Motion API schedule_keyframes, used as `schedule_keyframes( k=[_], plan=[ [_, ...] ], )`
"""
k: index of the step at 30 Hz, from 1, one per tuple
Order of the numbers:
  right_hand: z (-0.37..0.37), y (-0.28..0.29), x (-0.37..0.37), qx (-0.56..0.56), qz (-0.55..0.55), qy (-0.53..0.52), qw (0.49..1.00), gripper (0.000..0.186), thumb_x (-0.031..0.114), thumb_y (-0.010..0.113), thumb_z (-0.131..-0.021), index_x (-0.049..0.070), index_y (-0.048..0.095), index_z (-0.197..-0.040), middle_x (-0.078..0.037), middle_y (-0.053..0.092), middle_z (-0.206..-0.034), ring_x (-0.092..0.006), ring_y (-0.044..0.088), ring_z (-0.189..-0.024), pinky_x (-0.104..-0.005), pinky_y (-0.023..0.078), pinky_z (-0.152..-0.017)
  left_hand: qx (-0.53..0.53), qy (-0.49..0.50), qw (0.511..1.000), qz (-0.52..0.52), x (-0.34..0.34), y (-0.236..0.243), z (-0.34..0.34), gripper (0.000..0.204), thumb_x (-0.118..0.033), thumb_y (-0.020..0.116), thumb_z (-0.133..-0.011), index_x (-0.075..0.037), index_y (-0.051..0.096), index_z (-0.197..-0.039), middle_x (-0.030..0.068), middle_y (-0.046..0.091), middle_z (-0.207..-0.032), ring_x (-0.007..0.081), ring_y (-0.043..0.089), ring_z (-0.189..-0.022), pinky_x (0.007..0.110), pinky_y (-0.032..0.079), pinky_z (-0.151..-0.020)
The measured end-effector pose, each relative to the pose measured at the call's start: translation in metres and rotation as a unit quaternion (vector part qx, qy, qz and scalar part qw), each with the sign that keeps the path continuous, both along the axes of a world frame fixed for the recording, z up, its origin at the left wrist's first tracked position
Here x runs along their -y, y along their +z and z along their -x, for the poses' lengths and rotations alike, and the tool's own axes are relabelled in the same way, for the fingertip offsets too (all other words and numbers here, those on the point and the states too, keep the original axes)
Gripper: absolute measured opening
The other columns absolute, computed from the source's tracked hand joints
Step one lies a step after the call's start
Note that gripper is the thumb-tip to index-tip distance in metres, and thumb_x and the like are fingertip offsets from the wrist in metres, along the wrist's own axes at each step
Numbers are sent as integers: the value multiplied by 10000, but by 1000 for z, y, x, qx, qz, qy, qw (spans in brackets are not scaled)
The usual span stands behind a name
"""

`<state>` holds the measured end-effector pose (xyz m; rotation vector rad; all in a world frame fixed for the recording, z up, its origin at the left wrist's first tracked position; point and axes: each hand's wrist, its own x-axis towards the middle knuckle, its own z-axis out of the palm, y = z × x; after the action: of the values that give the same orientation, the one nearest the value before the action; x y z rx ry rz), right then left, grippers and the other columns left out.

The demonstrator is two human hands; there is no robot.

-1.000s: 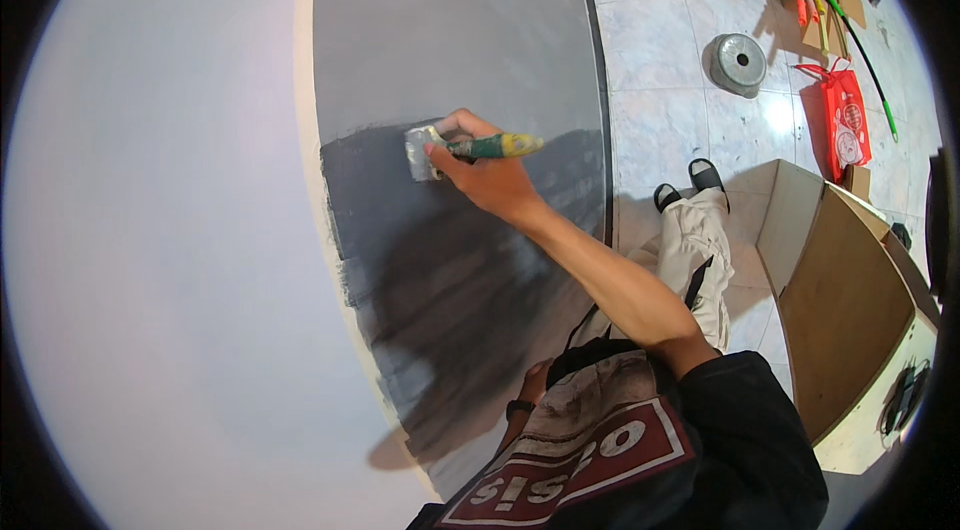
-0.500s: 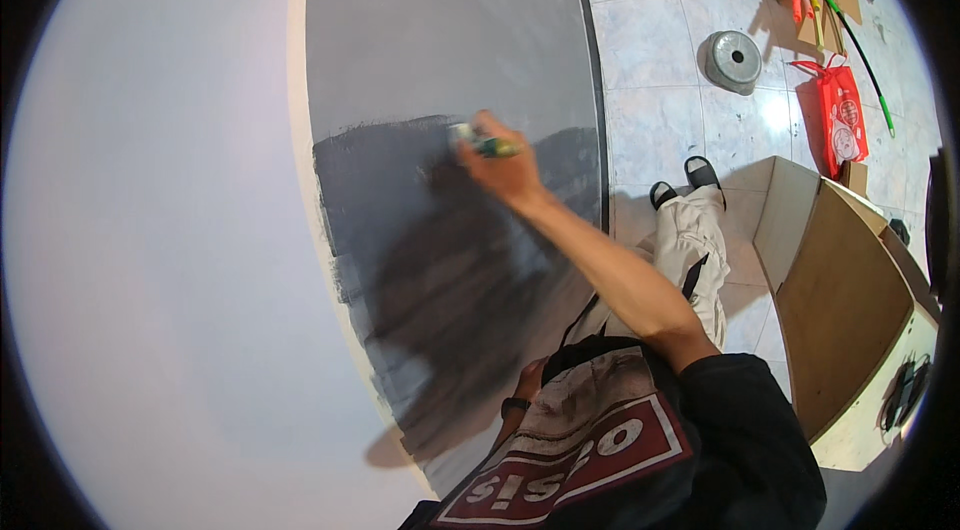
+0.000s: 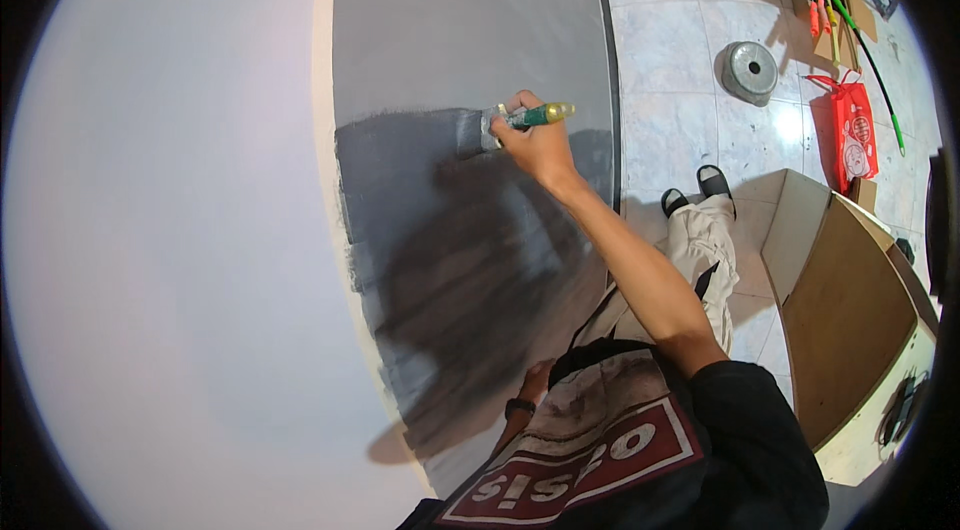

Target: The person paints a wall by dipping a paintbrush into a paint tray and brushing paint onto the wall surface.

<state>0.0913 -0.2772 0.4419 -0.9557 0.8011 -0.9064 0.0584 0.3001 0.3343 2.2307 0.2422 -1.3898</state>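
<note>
Matt painted wall [image 3: 450, 30], glossy brush handle [image 3: 546, 115]

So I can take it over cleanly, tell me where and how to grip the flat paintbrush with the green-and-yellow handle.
Best pinch the yellow tip of the flat paintbrush from the picture's right, thumb above and finger below: the slim handle points that way, its tip standing clear of the right hand. The head faces the dark-grey painted wall, partly covered by that hand.
</note>
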Motion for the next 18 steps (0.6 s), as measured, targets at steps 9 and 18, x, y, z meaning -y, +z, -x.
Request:
schedule_keyframes(
  k=[9, 18],
  plan=[
    [6, 136, 5, 161, 80, 6, 984, 178, 194, 703, -884, 61, 592, -925, 0, 577, -603, -102, 544, -564, -290, 434, -549, -8, 26, 1000, -13, 3, -6, 1, 524, -438, 666, -940, -31, 620, -1266, 72, 658, -1145, 187, 610, -1056, 340, 458, -952],
    [35, 61, 27, -67, 225, 97, 967, 183, 153, 706, -898, 105, 638, -1061, -58, 664, -717, -193, 580, -548, -298, 477, -561, -10, 51, 999, -17, 8, -7, 4, 528, -417, 661, -948, -4, 617, -1274, 90, 658, -1193, 201, 610, -1095, 338, 456, -972]
  ],
)
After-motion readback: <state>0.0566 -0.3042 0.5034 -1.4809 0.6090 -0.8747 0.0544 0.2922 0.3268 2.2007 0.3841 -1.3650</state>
